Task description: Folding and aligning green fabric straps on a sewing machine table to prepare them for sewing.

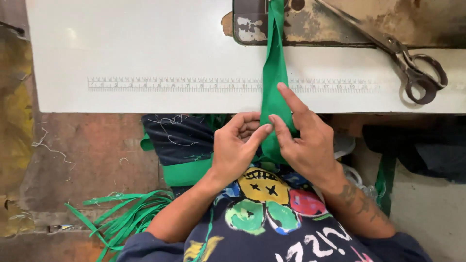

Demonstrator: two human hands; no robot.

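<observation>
Hands, two of them, meet at the near edge of the white bench (145, 48), both working one strip of green fabric (274, 73). That strip runs from the worn metal plate (349, 24) at the far side of the bench, straight down over the edge and into the person's lap. The left hand (238, 150) has a narrow grip, its thumb and curled fingers pinching the strip's lower end. The right hand (306, 140) pinches the same strip from the other side, forefinger stretched up along the cloth.

One pair of scissors (407, 63) lies at the far right of the bench, blades on the plate, handles on the white top, well apart from the hands. One printed ruler scale (194, 84) runs across the bench, passing under the strip. One loose heap of green strips (121, 216) lies on the floor to the left. One dark cloth (179, 138) with stray threads hangs below the bench edge, beside a wider green band (184, 173).
</observation>
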